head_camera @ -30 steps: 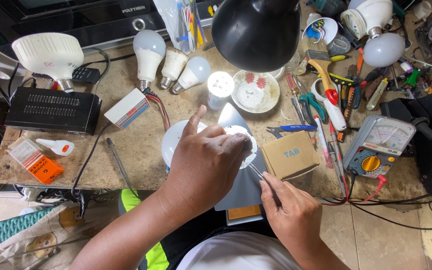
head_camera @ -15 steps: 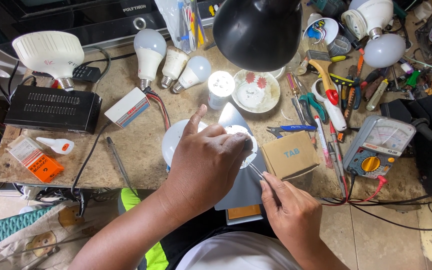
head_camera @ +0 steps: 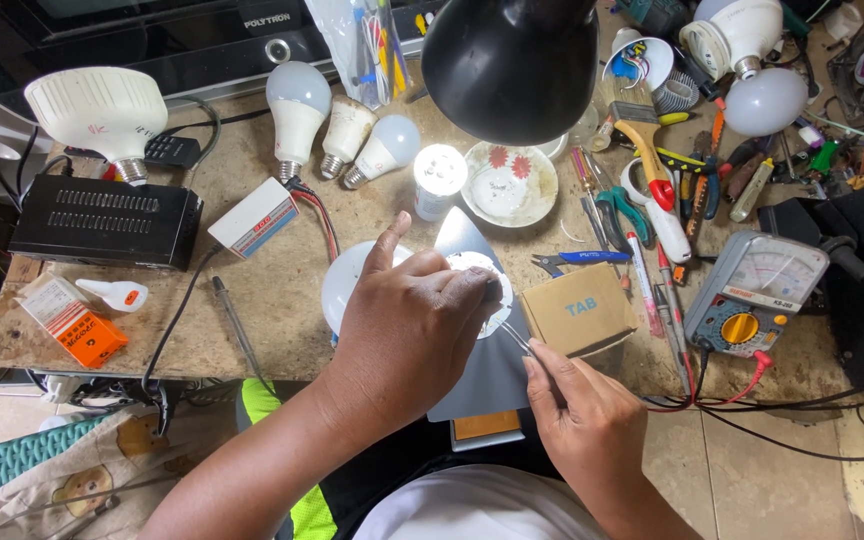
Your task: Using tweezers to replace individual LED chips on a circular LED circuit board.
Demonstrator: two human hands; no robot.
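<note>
My left hand (head_camera: 407, 325) presses down on a round white circuit disc (head_camera: 487, 275) that lies on a grey metal sheet (head_camera: 477, 375) at the bench's near edge. Its fingers cover most of the disc and the thumb points away from me. A white bulb dome (head_camera: 347, 285) lies under the same hand, partly hidden. My right hand (head_camera: 587, 425) pinches thin metal tweezers (head_camera: 514, 337) whose tips reach to the disc's right edge.
A black lamp shade (head_camera: 512, 60) hangs over the bench. Several white bulbs (head_camera: 297, 110) stand at the back beside a black box (head_camera: 102, 220). A cardboard box (head_camera: 580, 310), a multimeter (head_camera: 757, 295) and loose hand tools (head_camera: 652, 190) crowd the right side. A saucer (head_camera: 507, 185) sits mid-bench.
</note>
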